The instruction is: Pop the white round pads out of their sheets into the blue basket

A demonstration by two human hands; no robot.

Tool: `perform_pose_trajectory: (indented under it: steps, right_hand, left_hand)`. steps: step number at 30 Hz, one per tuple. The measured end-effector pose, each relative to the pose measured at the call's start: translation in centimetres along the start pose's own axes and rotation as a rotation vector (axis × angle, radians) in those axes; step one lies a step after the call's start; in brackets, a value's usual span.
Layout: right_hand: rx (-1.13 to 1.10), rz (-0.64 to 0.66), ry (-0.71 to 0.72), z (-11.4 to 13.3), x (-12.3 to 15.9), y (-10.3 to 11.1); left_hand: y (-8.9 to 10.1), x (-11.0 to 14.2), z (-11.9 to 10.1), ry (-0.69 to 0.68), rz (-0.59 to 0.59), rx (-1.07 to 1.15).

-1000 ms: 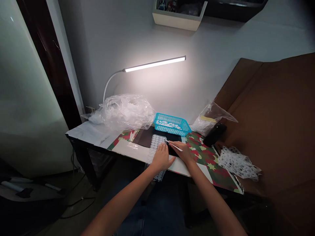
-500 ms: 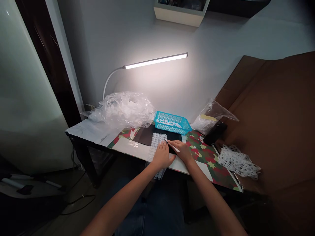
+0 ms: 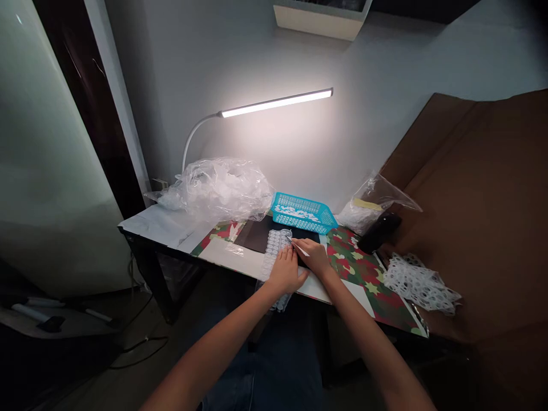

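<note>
My left hand (image 3: 286,271) lies flat, fingers stretched out, on a translucent plastic sheet (image 3: 274,248) with rows of round shapes. The sheet's lower end hangs over the table's front edge. Close beside it, my right hand (image 3: 314,255) is closed around a slim white pen-like tool (image 3: 301,249). The tool's tip points at the upper right edge of the sheet; whether it touches is too small to tell. Under the sheet lies a dark mat (image 3: 252,235). Right behind the hands stands a blue plastic basket (image 3: 327,221) with small white pieces in it.
A large clear bag (image 3: 226,191) of white material sits at the back left under a lit lamp (image 3: 278,103). On the right are a smaller bag (image 3: 363,214), a black object (image 3: 379,233) and crumpled perforated white sheeting (image 3: 422,282). Brown cardboard (image 3: 479,200) stands at the right.
My right hand and the tool have shifted slightly up along the sheet's edge. The left hand stays pressed on the sheet. The whole view has moved a little.
</note>
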State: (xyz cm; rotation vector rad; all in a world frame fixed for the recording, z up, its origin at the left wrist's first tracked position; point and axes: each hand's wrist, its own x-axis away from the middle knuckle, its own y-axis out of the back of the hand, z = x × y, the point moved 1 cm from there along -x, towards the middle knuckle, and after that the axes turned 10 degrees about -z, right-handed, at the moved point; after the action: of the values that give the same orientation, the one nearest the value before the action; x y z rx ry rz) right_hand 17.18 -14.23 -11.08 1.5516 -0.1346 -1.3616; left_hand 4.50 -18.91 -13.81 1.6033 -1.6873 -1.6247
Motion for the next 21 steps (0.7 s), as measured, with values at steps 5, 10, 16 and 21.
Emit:
perform_pose_trajectory:
  steps: [5,10,16,21]
  right_hand:
    - [-0.153,-0.028,-0.039,-0.7,-0.4,-1.0]
    - [-0.264,-0.088,-0.119,-2.5,-1.5,-2.9]
    - [-0.295,-0.106,-0.159,-3.2,-1.2,-3.0]
    - [-0.286,-0.065,-0.067,-2.4,-0.8,-1.8]
  left_hand:
    - [1.9,-1.1,1.0,-0.037,-0.038,0.002]
    - [2.6,-2.5,2.8,-0.042,-0.091,-0.024]
    - [1.2,-2.3,3.5,-0.050,-0.070,-0.028]
    - [0.9,-2.3,3.6,-0.053,-0.062,-0.023]
